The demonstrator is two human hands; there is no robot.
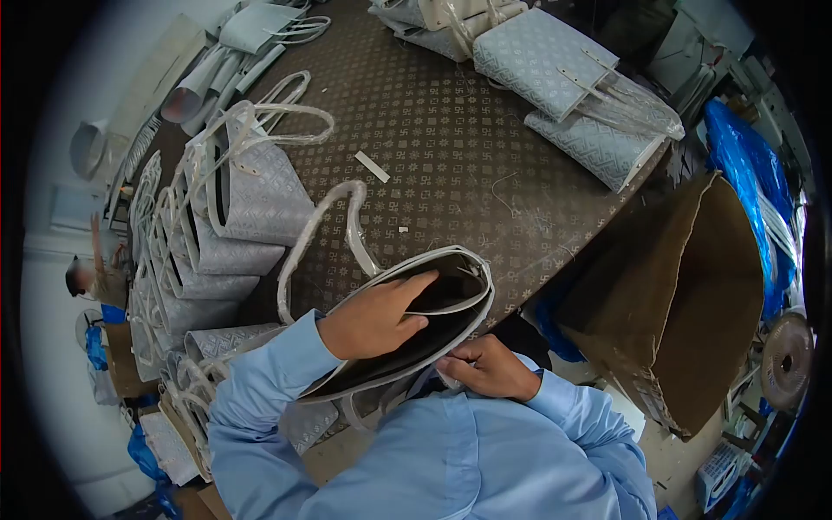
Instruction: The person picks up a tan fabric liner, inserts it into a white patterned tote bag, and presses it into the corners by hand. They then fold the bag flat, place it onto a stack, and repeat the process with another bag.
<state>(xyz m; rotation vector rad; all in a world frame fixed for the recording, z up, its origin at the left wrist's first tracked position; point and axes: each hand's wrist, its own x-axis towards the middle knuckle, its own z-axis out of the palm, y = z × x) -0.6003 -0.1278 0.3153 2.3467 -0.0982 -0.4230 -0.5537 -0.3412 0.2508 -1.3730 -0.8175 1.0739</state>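
Note:
A silver-grey handbag [472, 322] with a dark lining stands open against the near edge of the table, its mouth facing up at me. One plastic-wrapped handle [357, 227] arches up on its far side; the other hangs on the near side. Over the mouth reaches my left hand [368, 319], thumb and forefinger apart, the forefinger at the inner divider; its other fingers are partly hidden. My right hand [492, 367] is closed on the near rim of the bag at its right end, fingers curled and thumb on top.
Several similar bags [260, 186] lean in a row at the left. More bags [546, 65] lie at the table's far right. A large open cardboard box [624, 321] stands right of the table [416, 130]. A paper strip [372, 166] and loose threads lie on the patterned cover.

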